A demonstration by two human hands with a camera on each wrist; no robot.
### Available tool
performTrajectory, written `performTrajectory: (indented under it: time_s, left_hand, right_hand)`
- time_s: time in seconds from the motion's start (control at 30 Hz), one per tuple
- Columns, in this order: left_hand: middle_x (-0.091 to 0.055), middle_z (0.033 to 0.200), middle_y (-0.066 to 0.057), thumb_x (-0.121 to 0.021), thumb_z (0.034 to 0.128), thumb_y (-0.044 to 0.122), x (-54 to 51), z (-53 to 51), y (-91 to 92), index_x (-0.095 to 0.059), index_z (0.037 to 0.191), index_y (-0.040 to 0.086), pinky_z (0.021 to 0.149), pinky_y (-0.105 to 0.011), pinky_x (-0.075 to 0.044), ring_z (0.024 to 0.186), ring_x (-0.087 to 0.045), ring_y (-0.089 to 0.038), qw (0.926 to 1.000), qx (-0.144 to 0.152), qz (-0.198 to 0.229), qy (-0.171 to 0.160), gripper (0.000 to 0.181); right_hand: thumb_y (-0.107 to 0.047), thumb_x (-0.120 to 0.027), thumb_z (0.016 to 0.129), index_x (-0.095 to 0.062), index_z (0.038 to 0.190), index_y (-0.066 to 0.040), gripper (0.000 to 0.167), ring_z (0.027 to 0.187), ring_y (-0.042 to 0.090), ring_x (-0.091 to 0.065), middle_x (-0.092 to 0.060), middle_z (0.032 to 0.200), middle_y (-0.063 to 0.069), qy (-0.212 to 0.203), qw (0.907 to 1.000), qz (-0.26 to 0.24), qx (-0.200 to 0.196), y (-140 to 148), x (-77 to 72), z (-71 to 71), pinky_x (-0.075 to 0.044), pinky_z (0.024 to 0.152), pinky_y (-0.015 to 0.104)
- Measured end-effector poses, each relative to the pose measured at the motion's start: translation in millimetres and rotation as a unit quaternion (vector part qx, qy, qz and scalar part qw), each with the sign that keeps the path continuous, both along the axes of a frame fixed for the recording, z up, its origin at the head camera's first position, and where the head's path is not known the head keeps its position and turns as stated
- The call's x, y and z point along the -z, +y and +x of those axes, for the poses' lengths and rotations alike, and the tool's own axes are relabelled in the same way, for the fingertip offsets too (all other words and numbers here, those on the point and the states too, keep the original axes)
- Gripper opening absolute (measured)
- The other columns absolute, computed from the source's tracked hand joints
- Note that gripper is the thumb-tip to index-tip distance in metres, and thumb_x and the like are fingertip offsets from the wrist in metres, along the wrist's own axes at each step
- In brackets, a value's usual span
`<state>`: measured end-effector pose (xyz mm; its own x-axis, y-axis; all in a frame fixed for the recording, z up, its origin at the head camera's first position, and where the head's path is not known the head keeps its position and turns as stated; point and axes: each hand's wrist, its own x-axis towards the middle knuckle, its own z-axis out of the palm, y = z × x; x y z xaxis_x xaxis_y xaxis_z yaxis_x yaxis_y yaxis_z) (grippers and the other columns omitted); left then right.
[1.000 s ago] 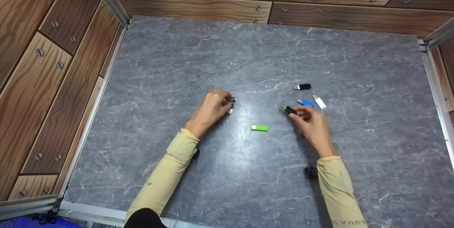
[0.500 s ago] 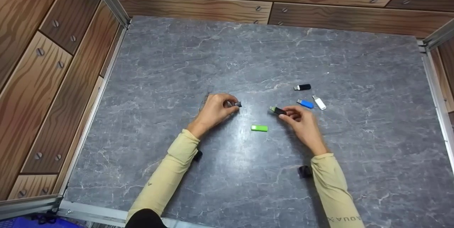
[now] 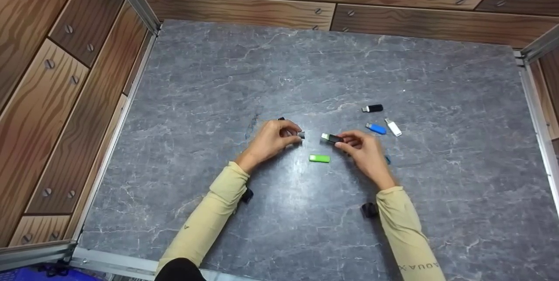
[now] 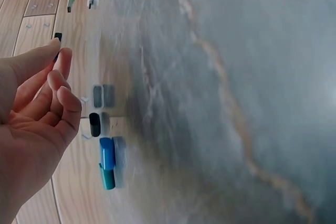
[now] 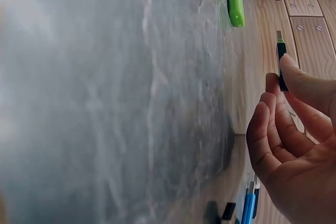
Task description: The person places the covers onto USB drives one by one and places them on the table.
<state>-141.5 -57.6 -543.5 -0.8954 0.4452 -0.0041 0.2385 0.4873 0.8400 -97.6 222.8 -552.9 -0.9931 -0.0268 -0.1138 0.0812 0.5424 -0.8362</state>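
Note:
My left hand (image 3: 268, 141) pinches a small dark cap (image 3: 301, 134) between thumb and index finger; the left wrist view shows the cap (image 4: 58, 37) at the fingertips. Opposite it, my right hand (image 3: 367, 152) pinches a black USB flash drive (image 3: 334, 138) by its body. The drive's green-edged plug points left at the cap, with a short gap between them. In the right wrist view the flash drive (image 5: 282, 59) stands out past the thumb. A bright green flash drive (image 3: 319, 158) lies on the table just below the two hands.
Right of the hands lie a black flash drive (image 3: 372, 108), a blue one (image 3: 376, 129) and a white one (image 3: 393, 127). A teal piece (image 3: 388, 159) shows beside the right wrist. Near the left hand lie a black cap (image 4: 95, 124), a blue cap (image 4: 107, 153) and a teal cap (image 4: 107, 178).
My right hand has moved left with the black flash drive. My left hand has moved right and slightly nearer with the cap. The gap between the two pieces has narrowed.

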Motion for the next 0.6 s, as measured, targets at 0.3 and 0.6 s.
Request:
performTrajectory:
  time_s: [0.3, 0.6]
  left_hand:
    - [-0.081, 0.101, -0.012, -0.081, 0.0928, 0.012, 4.0, 1.1, 5.2, -0.079, 0.113, 0.002, 0.072, -0.019, -0.058, 0.083, -0.072, -0.016, 0.9994, 0.009, 0.017, -0.029, 0.023]
    - [-0.081, 0.102, -0.013, -0.081, 0.0923, 0.011, 8.4, 1.6, 11.8, -0.079, 0.112, 0.002, 0.073, -0.018, -0.057, 0.083, -0.073, -0.017, 0.9996, 0.011, 0.017, -0.018, 0.022]
  right_hand:
    - [-0.014, -0.08, 0.094, -0.076, 0.119, -0.001, 0.029, 0.089, 0.011, -0.066, -0.076, 0.109, 0.021, -0.014, 0.9998, -0.008, -0.011, -4.3, -0.3, -0.7, -0.052, 0.076, 0.012]
    - [-0.011, -0.081, 0.093, -0.077, 0.117, 0.0, 0.027, 0.088, 0.013, -0.067, -0.077, 0.106, 0.021, -0.006, 0.9999, -0.009, -0.006, -7.1, 1.4, -1.2, -0.052, 0.077, 0.011]
